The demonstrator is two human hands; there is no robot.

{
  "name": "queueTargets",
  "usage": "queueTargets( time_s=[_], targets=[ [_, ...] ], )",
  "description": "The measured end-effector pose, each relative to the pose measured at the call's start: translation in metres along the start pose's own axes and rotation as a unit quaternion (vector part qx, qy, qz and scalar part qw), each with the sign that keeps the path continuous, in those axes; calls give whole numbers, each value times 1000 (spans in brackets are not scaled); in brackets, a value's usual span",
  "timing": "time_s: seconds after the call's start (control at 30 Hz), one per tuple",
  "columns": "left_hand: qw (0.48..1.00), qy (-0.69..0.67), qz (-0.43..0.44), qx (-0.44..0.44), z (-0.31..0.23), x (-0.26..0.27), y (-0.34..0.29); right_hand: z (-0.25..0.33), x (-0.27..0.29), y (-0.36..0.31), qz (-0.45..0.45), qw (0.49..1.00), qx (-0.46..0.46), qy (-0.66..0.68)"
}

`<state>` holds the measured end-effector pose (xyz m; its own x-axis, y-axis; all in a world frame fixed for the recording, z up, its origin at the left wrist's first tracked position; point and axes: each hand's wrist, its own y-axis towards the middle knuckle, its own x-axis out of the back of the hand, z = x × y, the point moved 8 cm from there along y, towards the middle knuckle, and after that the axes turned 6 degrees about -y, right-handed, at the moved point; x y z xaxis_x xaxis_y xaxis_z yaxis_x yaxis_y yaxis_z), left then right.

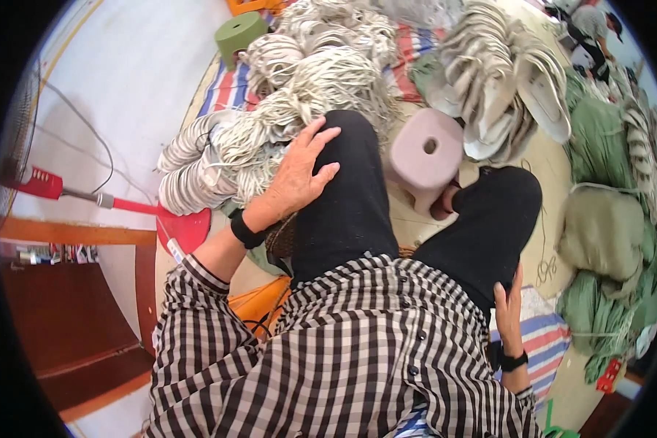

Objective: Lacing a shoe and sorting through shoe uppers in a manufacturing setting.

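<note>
My left hand (303, 175) lies on my left knee with the thumb and fingers apart, and nothing is in it. Lower down, my right hand (509, 310) rests along the outer side of my right thigh. Its visible fingers are stretched out, though part of the hand is hidden. Beside my left knee is a heap of pale cords or strips (336, 80), with tied stacks of off-white curved pieces (190, 190) next to it. A pinkish plastic stool (423, 150) with a hole in its seat stands between and beyond my knees.
Strung off-white shoes or shoe parts (496, 73) lie at the far right. Green sacks (602, 233) line the right side. A green cylinder (241, 35) sits at the far left. A red pole (131, 206) and its base stand left. Another person (595, 36) is at the far right.
</note>
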<state>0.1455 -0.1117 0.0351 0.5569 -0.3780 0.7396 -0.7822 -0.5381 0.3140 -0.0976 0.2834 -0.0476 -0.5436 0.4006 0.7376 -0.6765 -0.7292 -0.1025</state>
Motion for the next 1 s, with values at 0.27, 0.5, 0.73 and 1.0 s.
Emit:
queueTargets(
  time_s=[0.27, 0.5, 0.73, 1.0],
  targets=[
    [899, -265, -68, 343, 192, 49, -108, -30, -1, -21, 58, 996, -24, -68],
    [941, -112, -141, 287, 260, 50, -127, 101, 40, 34, -69, 978, 123, -153],
    [810, -334, -73, 477, 299, -39, -80, 152, 23, 110, -59, 940, 205, -266],
    [701, -476, -171, 502, 352, -107, -27, 219, -10, 182, 66, 943, 217, -242]
  ],
)
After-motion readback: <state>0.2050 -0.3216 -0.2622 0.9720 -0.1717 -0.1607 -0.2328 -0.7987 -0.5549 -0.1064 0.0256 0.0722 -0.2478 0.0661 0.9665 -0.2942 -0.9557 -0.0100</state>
